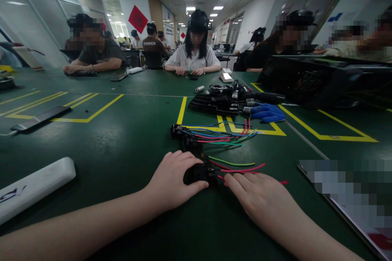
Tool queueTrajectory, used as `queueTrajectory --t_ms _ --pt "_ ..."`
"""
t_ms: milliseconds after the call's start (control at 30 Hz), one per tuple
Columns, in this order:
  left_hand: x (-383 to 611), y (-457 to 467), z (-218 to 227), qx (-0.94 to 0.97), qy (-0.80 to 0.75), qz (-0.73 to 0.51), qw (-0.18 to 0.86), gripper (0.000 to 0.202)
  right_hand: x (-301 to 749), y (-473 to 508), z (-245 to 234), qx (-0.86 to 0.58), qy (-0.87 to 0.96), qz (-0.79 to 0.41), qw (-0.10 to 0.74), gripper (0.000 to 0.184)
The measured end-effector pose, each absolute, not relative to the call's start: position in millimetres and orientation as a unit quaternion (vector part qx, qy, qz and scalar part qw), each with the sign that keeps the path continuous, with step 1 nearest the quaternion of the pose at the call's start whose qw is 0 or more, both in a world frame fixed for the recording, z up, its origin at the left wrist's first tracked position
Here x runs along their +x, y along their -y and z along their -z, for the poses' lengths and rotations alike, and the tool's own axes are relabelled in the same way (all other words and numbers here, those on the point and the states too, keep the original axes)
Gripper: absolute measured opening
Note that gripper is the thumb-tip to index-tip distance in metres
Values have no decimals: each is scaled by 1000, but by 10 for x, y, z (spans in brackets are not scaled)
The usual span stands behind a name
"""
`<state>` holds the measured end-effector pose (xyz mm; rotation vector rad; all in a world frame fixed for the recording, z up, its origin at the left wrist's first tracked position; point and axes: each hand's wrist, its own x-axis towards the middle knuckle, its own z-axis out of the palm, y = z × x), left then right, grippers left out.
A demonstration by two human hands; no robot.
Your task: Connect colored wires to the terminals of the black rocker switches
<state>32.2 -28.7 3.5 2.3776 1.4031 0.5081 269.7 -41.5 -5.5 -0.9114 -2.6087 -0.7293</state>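
My left hand (176, 177) is wrapped round a black socket-like connector (200, 172), thumb in front and fingers behind. Metal contacts show on the connector's right side. Coloured wires stick out to the right of it, among them a red wire (245, 169) and a green wire (232, 162). My right hand (259, 195) is closed over a lower red wire, whose end (284, 182) shows past the knuckles. Just behind my hands lie more black connectors (190, 140) with blue, red and green wires (223, 136).
Farther back are a dark pile of parts with metal cylinders (214, 104) and a blue glove (268, 113). A white bar (36, 189) lies at left, a dark flat device (41, 119) beyond it. A clipboard-like board (346, 204) lies at right. Several people sit around the green table (122, 151).
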Motion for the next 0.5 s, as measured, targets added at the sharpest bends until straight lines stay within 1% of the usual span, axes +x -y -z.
queueTrajectory --t_ms 133,233,500 --pt "325 274 -49 836 -493 -171 168 34 2676 403 74 -318 908 244 126 22" --pt "331 269 -64 835 -495 -168 168 34 2696 396 44 -309 908 251 132 22" --pt "330 270 -59 842 -488 -165 162 35 2677 418 -160 -266 887 334 176 30"
